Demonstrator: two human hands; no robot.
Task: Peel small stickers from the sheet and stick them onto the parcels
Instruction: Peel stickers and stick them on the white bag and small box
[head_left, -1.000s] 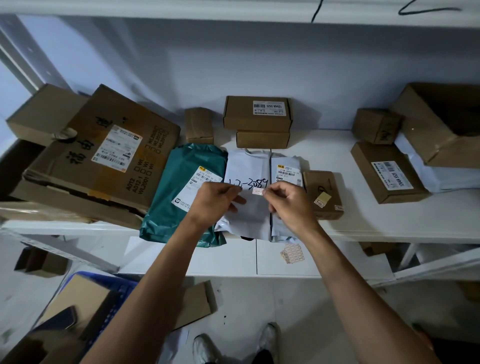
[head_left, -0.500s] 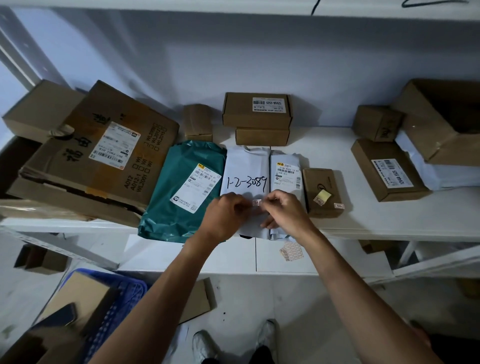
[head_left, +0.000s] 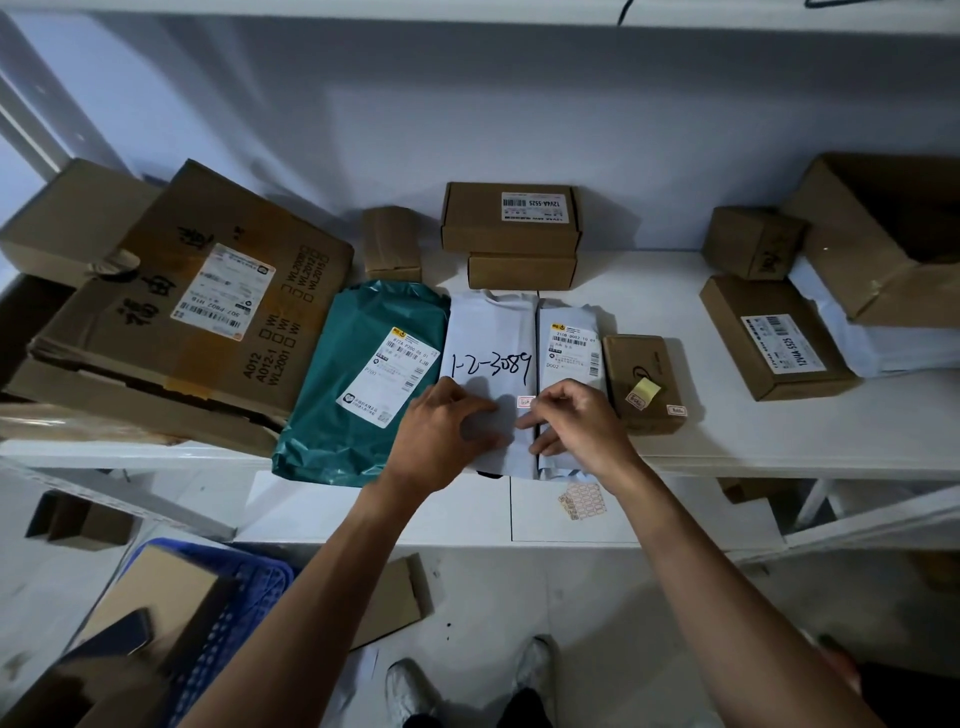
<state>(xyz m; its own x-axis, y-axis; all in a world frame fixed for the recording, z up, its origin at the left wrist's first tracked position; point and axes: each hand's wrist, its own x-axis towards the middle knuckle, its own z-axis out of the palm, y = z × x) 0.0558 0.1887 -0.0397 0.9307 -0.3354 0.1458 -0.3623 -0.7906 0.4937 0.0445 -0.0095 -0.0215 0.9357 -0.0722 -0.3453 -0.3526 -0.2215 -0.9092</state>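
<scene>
A small pink-edged sticker (head_left: 525, 401) lies flat on the white parcel (head_left: 491, 332) marked "1-2-3089". My left hand (head_left: 447, 431) rests on that parcel just left of the sticker, fingers bent down onto the plastic. To the sticker's right, my right hand (head_left: 576, 421) has its index fingertip touching the parcel at the sticker's lower edge. The sticker sheet (head_left: 583, 500) lies on the lower white board below my right wrist. Beside these lie a green parcel (head_left: 358, 364), a second white parcel (head_left: 571, 332), and a small brown box (head_left: 641, 379) carrying a yellow note and a small sticker (head_left: 675, 410).
Large cardboard boxes (head_left: 171, 312) fill the shelf's left side. Two stacked boxes (head_left: 511, 228) and a small taped one (head_left: 392, 241) stand at the back wall, with more boxes (head_left: 774, 332) at the right. A blue crate (head_left: 228, 613) sits on the floor.
Both hands carried the sticker down from over the handwritten number toward the parcel's near end. It now lies flat on the parcel instead of pinched between my fingertips.
</scene>
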